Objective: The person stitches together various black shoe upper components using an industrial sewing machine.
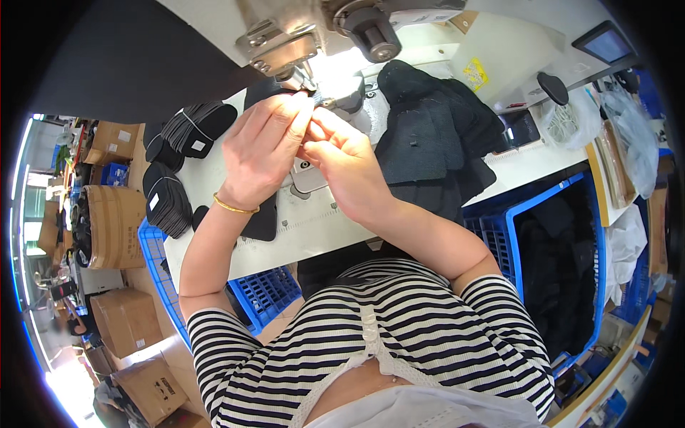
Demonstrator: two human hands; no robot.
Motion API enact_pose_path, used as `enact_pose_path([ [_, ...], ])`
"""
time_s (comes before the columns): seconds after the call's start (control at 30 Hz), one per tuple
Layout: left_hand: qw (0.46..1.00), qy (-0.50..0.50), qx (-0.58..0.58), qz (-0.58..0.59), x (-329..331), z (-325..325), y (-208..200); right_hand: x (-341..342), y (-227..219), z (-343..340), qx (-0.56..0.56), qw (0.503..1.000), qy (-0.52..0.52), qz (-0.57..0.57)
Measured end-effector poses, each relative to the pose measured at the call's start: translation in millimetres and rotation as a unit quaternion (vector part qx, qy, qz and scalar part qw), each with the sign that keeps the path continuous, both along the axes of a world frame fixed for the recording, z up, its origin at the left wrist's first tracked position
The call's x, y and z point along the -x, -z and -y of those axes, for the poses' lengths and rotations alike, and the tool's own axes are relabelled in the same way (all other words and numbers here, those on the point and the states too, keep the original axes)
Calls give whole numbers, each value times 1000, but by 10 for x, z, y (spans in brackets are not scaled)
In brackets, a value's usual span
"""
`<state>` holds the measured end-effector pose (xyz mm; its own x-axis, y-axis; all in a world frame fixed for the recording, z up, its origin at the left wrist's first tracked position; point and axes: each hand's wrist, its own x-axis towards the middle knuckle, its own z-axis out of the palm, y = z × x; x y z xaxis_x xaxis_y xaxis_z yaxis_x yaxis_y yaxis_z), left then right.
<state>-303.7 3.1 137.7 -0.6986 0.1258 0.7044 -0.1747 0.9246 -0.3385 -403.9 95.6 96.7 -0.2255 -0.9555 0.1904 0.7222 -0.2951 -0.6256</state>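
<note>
At 12 o'clock, just left of centre, my left hand (pixel 262 146) and right hand (pixel 349 167) meet under the head of a sewing machine (pixel 285 53), their fingertips drawn together and nearly touching; the fingers cover whatever is between them, so I cannot tell whether either hand is pinching anything. Glare washes out the spot just above my fingertips, the machine's upper part is cut off by the top edge, and a broad dark panel (pixel 128 64) hides what lies behind it at 10 o'clock. The pale worktable (pixel 307 235) has ruler marks along its front edge. On it, banded stacks of black fabric pieces (pixel 203 130) sit at 9 and 10 o'clock, and a loose heap of black cloth (pixel 421 143) at 1. Blue plastic crates stand at 8 (pixel 153 260) and 4 (pixel 510 242), the latter holding dark stuff I can't make out. Cardboard boxes (pixel 114 221) fill the floor at 8 and 9. Small white tags (pixel 198 145) mark the stacks, a yellow sticker (pixel 474 73) is on the machine, and some boxes carry printing.
</note>
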Motion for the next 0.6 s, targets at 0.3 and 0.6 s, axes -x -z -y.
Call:
enact_pose_path([
  [0.3, 999, -27, 7, -21, 46, 47, 90, -21, 31, 48, 5, 1000, 18, -16],
  [0.6, 998, -43, -4, -40, 124, -34, 109, 38, -68, -39, -33, 999, -2, 29],
])
